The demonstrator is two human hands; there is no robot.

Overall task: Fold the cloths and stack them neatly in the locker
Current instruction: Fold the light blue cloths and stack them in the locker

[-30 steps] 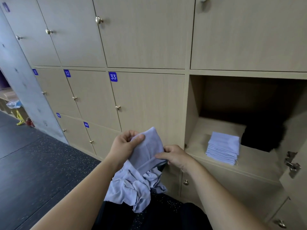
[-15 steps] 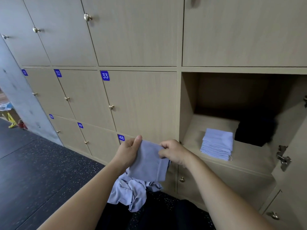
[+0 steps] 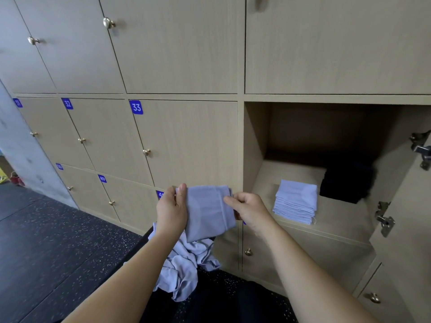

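Both hands pinch one folded cloth (image 3: 210, 212) in front of the lockers: left hand (image 3: 171, 212) on its left edge, right hand (image 3: 250, 209) on its right. The fold seems nearly done. The next move is probably to lay it squarely on the stack (image 3: 296, 201) inside the open locker (image 3: 256, 145), while more cloths (image 3: 184, 266) wait unfolded below.

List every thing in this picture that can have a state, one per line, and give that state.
held cloth: folded, held by both side edges.
left hand: grips the held cloth's left edge.
right hand: pinches its right edge.
open locker: door swung open to the right.
stack of cloths: folded, lying inside the open locker.
loose cloths: crumpled, unfolded, below the hands.
door 33: closed.
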